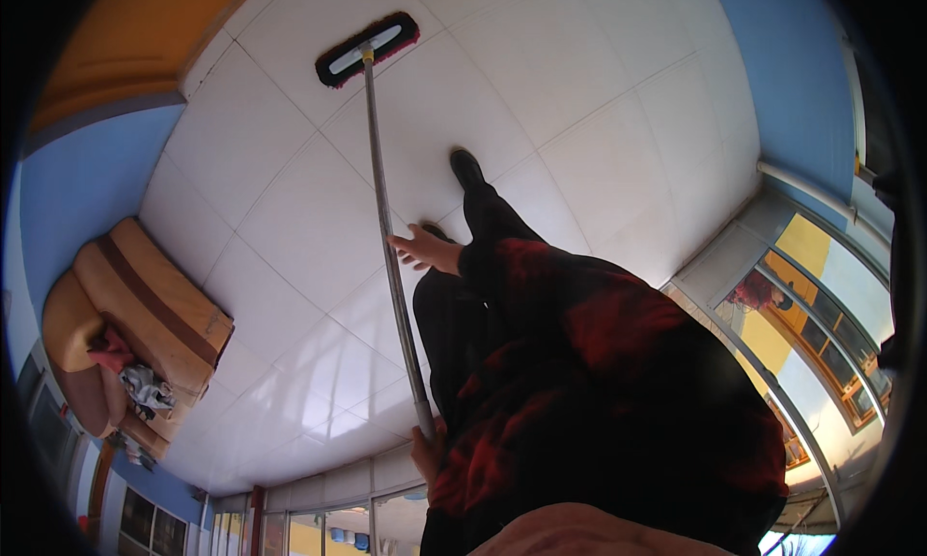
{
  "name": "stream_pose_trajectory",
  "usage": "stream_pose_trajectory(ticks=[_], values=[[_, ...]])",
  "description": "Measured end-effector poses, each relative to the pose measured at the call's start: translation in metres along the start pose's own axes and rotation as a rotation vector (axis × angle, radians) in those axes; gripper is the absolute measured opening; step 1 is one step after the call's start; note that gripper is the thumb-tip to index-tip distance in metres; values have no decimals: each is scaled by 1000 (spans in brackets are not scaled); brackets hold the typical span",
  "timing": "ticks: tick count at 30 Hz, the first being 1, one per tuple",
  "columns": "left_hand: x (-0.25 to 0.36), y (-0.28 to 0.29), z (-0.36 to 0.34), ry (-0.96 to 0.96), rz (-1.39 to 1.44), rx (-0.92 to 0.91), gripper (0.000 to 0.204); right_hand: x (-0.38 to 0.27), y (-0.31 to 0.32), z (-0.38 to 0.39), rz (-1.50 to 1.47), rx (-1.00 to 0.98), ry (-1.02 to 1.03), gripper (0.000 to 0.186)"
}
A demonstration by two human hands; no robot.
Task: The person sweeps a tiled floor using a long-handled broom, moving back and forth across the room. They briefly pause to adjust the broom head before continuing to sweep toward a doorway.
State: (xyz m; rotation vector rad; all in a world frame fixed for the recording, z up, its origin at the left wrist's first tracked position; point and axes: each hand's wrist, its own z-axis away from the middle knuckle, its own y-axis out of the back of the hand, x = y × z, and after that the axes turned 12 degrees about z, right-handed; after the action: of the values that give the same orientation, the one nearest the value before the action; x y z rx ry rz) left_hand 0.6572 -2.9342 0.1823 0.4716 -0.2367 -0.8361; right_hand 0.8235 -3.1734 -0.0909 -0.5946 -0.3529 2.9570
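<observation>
A flat mop head with dark, red-edged fringe and a white plate rests on white floor tiles at the top. Its long metal pole runs down toward me. My left hand, low beside my dark clothing, is closed round the pole's lower part and is partly hidden. Higher up, my right hand has its fingers loosely spread at the pole, the fingertips touching or very near it. My black shoes stand on the tiles, right of the pole.
A tan sofa piled with cloths stands at left by blue walls. An orange panel is at upper left. A white pipe runs along the right wall above glazed windows. More glazing lines the bottom edge.
</observation>
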Motion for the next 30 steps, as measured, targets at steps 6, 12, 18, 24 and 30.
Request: stream_pose_trajectory(ticks=[6,12,18,24,30], values=[[-52,9,-16,-16,-60,120,38,6,-88,-29,-637,29,-50,20],[-144,70,-6,-172,-198,61,35,64,-131,48,-804,-55,-334,15],[-139,116,-59,-578,-612,-23,33,81,-37,53,-990,393,21,20],[-33,90,-73,-715,-652,-6,22,146,58,110,-1256,585,80,27],[101,28,-35,-1071,-991,-79,21,225,151,178,-1562,677,75,24]])
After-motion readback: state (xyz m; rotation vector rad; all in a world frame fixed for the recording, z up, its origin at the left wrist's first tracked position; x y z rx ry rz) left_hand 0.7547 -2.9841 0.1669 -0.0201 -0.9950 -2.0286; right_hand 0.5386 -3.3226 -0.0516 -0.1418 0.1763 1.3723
